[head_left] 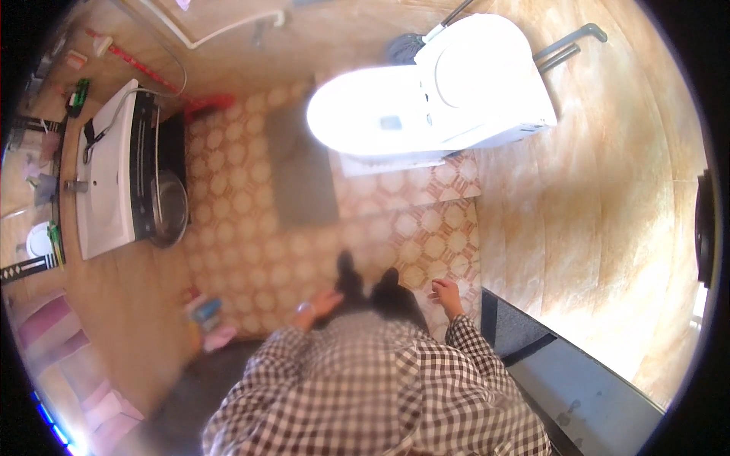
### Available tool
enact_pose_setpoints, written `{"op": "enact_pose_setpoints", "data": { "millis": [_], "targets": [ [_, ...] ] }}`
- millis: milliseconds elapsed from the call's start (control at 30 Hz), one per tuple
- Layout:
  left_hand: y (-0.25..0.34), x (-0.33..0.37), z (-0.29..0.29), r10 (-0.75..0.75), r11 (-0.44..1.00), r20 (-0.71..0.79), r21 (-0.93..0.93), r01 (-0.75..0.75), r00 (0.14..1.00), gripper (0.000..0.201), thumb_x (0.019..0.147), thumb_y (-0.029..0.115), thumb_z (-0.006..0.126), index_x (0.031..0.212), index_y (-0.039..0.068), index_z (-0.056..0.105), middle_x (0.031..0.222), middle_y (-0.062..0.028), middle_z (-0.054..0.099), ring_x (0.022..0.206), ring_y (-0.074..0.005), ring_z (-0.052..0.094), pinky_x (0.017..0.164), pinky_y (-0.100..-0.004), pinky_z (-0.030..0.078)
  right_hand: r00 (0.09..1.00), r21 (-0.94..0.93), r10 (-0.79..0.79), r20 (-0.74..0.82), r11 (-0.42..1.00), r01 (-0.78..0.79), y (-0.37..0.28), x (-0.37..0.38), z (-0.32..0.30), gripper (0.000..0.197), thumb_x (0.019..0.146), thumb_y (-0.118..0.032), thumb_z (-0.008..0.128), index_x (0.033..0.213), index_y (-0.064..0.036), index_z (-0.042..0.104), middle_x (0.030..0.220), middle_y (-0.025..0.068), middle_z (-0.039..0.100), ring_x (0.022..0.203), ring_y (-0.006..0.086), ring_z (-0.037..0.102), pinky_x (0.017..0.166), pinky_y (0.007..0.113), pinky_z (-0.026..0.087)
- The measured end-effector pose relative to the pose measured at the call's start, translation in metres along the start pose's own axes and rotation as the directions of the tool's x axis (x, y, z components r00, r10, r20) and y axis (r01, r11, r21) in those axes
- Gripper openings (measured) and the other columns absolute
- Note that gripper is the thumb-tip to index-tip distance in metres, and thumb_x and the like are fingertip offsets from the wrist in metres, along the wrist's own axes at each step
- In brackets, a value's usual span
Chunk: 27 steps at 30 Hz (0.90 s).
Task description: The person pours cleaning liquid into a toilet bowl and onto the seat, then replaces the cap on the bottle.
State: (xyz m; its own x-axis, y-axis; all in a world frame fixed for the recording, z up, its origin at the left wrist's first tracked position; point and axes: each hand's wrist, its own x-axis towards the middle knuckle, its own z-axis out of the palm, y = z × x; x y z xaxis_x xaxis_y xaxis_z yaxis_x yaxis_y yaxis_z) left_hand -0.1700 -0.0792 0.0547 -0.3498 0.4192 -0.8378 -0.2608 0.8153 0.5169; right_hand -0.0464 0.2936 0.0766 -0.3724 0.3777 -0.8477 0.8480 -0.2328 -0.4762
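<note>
Both my arms, in brown-and-white checked sleeves, hang at my sides. My left hand (327,302) is beside my dark trousers with its fingers loosely stretched; it is a little blurred, and nothing shows in it. A pale band (305,308) circles that wrist. My right hand (447,295) hangs on the other side, fingers loosely bent and apart, holding nothing. Neither hand touches any object. Ahead of me stands a white toilet (357,99) with its tank (487,76) toward the right wall, strongly overexposed.
A white sink (103,190) on a dark cabinet stands left, with a metal basin (172,209) beside it. A toilet brush (405,49) is behind the toilet. Grey mat (300,175) lies on patterned tiles. Small coloured items (207,310) lie left; a dark-framed door (585,380) is right.
</note>
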Motion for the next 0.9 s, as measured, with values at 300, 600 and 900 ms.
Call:
{"op": "enact_pose_setpoints", "data": {
  "millis": [300, 600, 900],
  "targets": [
    [-0.048, 0.031, 0.008, 0.135, 0.983, -0.170, -0.097, -0.153, 0.976, 0.030, 0.083, 0.032, 0.063, 0.091, 0.003, 0.067, 0.082, -0.0115, 0.066, 0.077, -0.0220, 0.062, 0.070, -0.0354, 0.048, 0.976, -0.144, -0.103, 0.193, 0.981, 0.132, -0.001, 0.020, 0.004, 0.030, 0.086, -0.017, 0.057, 0.109, 0.0022, 0.060, 0.083, 0.0096, 0.064, 0.062, 0.0190, 0.065, 0.052, 0.026, 0.050],
    [0.013, 0.034, 0.002, 0.092, 0.996, -0.217, 0.026, -0.088, 0.972, 0.037, 0.086, 0.033, 0.060, 0.107, 0.003, 0.062, 0.100, -0.0142, 0.065, 0.091, -0.0228, 0.061, 0.081, -0.0338, 0.047, 0.988, -0.112, -0.071, 0.139, 0.990, 0.087, -0.045, 0.104, -0.038, 0.027, 0.085, -0.015, 0.056, 0.105, 0.0017, 0.062, 0.081, 0.0088, 0.064, 0.061, 0.0189, 0.065, 0.048, 0.027, 0.050],
    [0.066, 0.053, 0.001, -0.109, 0.989, -0.106, -0.115, 0.097, 0.988, 0.041, 0.086, 0.037, 0.060, 0.113, 0.005, 0.061, 0.104, -0.0113, 0.065, 0.096, -0.0204, 0.060, 0.085, -0.0321, 0.046, 0.812, -0.260, -0.563, 0.153, 0.770, 0.582, -0.041, 0.181, -0.082, 0.023, 0.083, -0.016, 0.058, 0.099, -0.0001, 0.064, 0.080, 0.0076, 0.065, 0.058, 0.0174, 0.065, 0.045, 0.025, 0.049]
  ]
}}
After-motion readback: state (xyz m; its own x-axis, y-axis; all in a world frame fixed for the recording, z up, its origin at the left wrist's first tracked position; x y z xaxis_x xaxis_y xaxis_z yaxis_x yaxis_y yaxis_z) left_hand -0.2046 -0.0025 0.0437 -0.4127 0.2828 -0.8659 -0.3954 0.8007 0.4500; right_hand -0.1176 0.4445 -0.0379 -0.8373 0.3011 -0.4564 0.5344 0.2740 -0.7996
